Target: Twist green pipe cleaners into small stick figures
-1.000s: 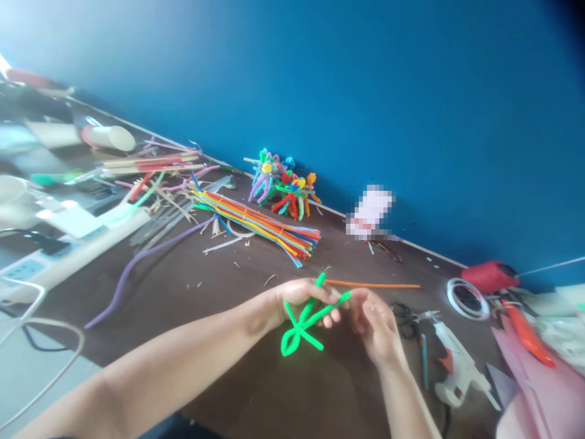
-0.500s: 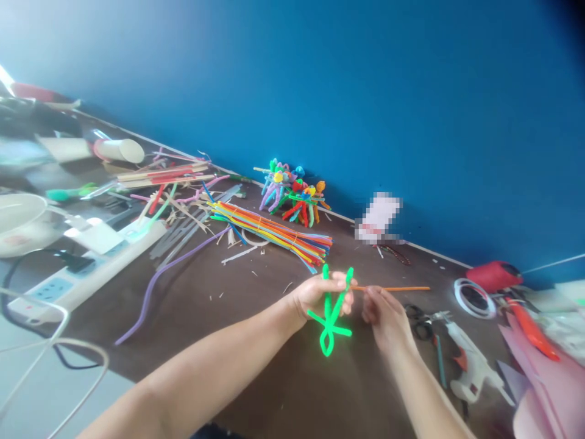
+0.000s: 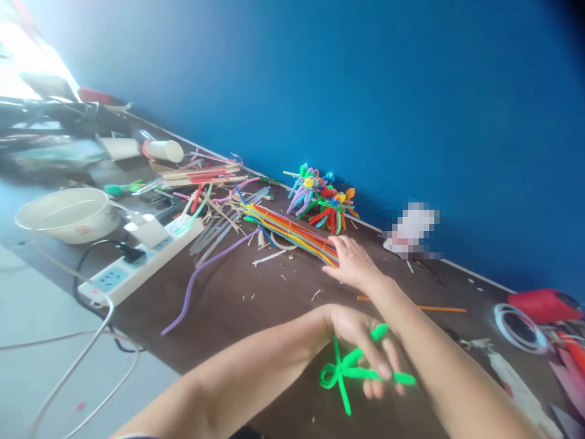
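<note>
Away from the orange stem (image 3: 443,309), the right hand (image 3: 354,263) has moved to the near right end of the bundle (image 3: 292,230), while the green figure (image 3: 340,370) has swung so that its loop points left instead of down.

In the head view, the left hand (image 3: 365,341) pinches the green figure between thumb and fingers, below the bundle's right end and well apart from it. The right hand has its fingers parted and reaches over that end, seeming to touch it; whether it grips any stem I cannot tell. The right forearm passes beside the green figure.

The green figure is fuzzy and bendy, twisted into one rounded loop, two thin short arms and two thicker, longer ones. The bundle is a long, slim sheaf of straight stems in orange, yellow, red and blue, too many to count. One smooth-looking orange stem lies right of the bundle, partly behind the right forearm. One curved purple stem (image 3: 186,300) lies left of the bundle. Just behind the bundle sits a fuzzy, multicoloured cluster (image 3: 322,198), its pieces too tangled to count. Farther left are one white plastic power strip (image 3: 148,268) and one round, pale bowl (image 3: 94,224). One glossy white ring (image 3: 501,326) lies far right of the bundle on the dark brown tabletop (image 3: 219,323).
</note>
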`<state>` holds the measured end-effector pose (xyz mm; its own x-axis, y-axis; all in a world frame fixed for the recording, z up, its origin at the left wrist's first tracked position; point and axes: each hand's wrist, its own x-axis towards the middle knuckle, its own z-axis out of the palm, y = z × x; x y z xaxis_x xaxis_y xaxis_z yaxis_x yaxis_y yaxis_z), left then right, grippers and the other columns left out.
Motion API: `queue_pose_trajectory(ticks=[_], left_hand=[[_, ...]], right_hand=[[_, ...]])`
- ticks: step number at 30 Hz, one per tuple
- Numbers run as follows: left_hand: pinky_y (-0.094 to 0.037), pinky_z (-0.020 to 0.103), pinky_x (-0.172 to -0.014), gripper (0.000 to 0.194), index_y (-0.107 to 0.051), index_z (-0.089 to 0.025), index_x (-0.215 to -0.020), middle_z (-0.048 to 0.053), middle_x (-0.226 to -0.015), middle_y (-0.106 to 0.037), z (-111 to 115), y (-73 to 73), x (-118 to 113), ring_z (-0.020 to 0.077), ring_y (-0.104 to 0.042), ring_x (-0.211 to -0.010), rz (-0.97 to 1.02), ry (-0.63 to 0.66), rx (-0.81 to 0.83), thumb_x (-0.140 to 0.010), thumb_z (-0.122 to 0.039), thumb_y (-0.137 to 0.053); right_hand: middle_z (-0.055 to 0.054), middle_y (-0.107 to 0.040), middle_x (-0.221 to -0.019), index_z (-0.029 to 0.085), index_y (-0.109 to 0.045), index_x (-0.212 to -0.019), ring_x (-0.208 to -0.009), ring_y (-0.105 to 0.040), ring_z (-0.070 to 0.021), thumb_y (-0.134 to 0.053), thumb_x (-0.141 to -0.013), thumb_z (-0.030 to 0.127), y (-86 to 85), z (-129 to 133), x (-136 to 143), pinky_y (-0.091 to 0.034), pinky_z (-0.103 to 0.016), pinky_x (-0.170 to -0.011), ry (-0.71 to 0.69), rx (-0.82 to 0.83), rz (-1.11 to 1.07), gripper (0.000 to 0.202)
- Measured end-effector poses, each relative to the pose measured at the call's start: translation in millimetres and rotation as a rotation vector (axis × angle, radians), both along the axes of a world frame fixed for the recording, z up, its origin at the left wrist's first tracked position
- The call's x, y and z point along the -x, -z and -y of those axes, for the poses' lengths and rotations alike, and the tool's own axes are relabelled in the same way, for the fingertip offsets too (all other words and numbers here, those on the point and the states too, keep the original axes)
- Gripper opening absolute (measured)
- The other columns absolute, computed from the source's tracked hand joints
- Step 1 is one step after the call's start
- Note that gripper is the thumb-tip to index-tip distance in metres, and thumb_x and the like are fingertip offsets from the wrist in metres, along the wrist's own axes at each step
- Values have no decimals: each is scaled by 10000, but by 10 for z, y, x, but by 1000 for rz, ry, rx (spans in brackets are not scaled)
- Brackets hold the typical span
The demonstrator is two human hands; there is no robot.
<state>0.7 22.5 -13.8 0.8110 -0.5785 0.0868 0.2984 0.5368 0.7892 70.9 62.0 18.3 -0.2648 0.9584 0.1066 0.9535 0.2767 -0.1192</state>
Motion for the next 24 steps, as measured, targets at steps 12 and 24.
queue_pose_trajectory(ticks=[12, 24], left_hand=[[-548, 324, -580, 239, -683, -81, -748, 55, -653, -668, 32, -22, -87, 233, -644, -583, 43, 45, 0, -521, -140, -729], [-537, 276, -589, 234, -662, -94, -823, 48, -642, -672, -49, 16, -29, 194, -644, -606, -26, -58, 99, -597, -146, -686]], right_hand=[[-14, -654, -760, 161, -594, -949, -688, -596, -167, -444, -695, 181, -250, -214, -282, -454, -263, -618, 135, 345, -743, 295], [-71, -591, -839, 188, -663, -796, -881, -496, -221, -482, -800, 221, -104, -194, -343, -376, -319, -809, 56, -281, -35, 185]])
